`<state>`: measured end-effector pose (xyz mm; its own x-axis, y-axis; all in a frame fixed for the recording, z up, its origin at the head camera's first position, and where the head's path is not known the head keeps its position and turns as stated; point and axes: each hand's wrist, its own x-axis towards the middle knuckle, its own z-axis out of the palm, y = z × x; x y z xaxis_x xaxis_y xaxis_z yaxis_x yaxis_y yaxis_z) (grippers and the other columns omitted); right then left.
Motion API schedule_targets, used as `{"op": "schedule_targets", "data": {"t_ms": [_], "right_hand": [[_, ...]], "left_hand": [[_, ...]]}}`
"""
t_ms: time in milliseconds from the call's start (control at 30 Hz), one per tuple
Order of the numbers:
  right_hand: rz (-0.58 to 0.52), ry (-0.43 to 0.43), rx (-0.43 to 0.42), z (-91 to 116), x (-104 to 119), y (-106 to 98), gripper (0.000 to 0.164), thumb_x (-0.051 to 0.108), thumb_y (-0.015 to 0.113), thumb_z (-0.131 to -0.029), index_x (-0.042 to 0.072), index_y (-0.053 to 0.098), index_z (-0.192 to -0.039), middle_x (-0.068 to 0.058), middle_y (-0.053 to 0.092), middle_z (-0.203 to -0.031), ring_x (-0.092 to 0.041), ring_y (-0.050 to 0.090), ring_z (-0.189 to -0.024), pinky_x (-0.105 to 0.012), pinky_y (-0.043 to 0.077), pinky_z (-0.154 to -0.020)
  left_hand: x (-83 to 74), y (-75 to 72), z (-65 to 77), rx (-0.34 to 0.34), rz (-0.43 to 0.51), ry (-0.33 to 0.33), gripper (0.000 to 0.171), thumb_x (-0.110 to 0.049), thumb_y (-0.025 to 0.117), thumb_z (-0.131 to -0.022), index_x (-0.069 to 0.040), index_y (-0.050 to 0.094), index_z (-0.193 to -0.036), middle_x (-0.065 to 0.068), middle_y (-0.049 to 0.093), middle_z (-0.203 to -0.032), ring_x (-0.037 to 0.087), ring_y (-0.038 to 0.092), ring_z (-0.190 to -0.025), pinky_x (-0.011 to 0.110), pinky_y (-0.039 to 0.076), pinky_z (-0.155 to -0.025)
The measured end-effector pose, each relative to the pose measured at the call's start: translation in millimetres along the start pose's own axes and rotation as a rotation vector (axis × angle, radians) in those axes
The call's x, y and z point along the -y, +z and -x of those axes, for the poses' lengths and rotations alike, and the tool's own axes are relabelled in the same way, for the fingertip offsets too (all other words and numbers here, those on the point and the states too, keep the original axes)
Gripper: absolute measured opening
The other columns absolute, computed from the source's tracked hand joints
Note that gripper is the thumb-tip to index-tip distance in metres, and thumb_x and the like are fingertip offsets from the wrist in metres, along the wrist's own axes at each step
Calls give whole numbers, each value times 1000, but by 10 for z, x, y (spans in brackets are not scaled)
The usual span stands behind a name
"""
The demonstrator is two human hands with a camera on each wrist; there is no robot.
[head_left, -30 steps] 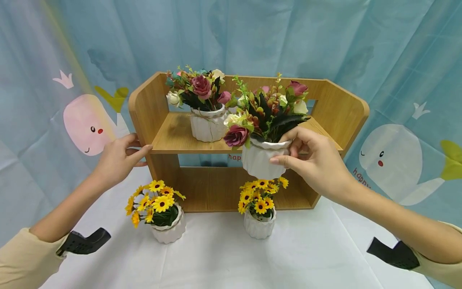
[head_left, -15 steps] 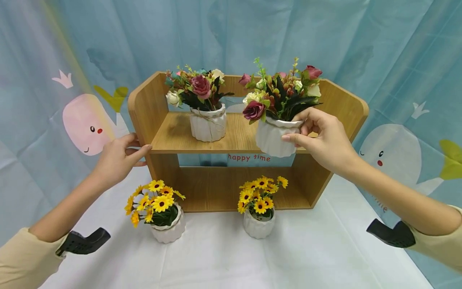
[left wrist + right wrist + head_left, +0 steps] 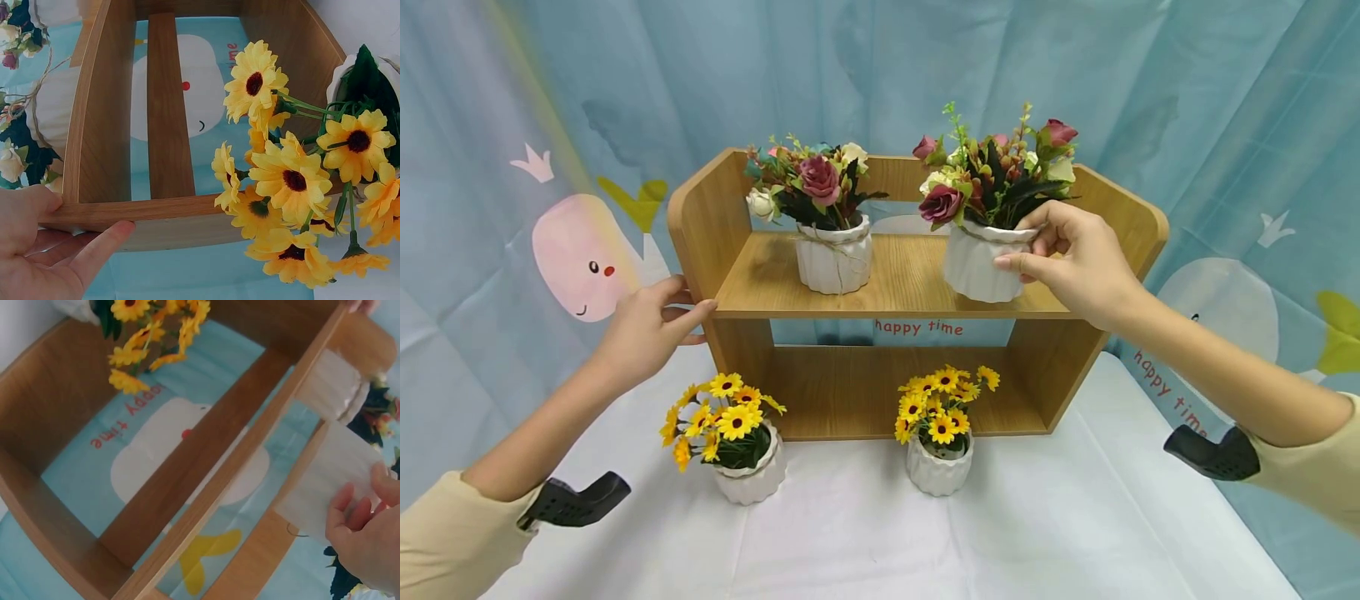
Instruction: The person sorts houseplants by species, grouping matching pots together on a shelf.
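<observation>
My right hand (image 3: 1078, 258) pinches the rim of a white ribbed flowerpot (image 3: 981, 265) holding artificial roses (image 3: 1000, 175). This pot stands nearly upright over the right half of the upper board, its base near the board's front edge. In the right wrist view the fingers (image 3: 356, 515) lie along the pot's side. My left hand (image 3: 651, 325) holds the left side panel of the wooden shelf (image 3: 880, 412), thumb over the front edge and the other fingers along its outer side. Left on the upper board sits a second white rose pot (image 3: 833, 258) with twine round its neck.
Two small white pots of yellow sunflowers stand on the white tablecloth (image 3: 850, 533) before the shelf: the left pot (image 3: 752, 475) leans, the right pot (image 3: 938, 467) is upright. A blue printed curtain (image 3: 1075, 67) hangs behind.
My right hand has carried the rose pot up and right, from before the lower compartment to over the upper board. The left hand stays at the side panel.
</observation>
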<state>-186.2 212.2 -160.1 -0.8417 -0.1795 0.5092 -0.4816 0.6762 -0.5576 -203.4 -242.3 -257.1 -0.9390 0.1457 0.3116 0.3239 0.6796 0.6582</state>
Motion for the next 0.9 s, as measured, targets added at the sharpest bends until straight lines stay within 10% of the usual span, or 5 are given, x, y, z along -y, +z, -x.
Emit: {"op": "schedule_targets", "data": {"t_ms": [900], "right_hand": [[42, 100, 70, -312, -288, 72, 32, 16, 81, -95, -4, 64, -113, 5, 57, -66, -1, 61, -58, -20, 41, -52]], "left_hand": [[-38, 2, 9, 1, 0, -17, 51, -25, 59, -110, 14, 51, -141, 38, 62, -129, 53, 69, -115, 19, 63, -67]]}}
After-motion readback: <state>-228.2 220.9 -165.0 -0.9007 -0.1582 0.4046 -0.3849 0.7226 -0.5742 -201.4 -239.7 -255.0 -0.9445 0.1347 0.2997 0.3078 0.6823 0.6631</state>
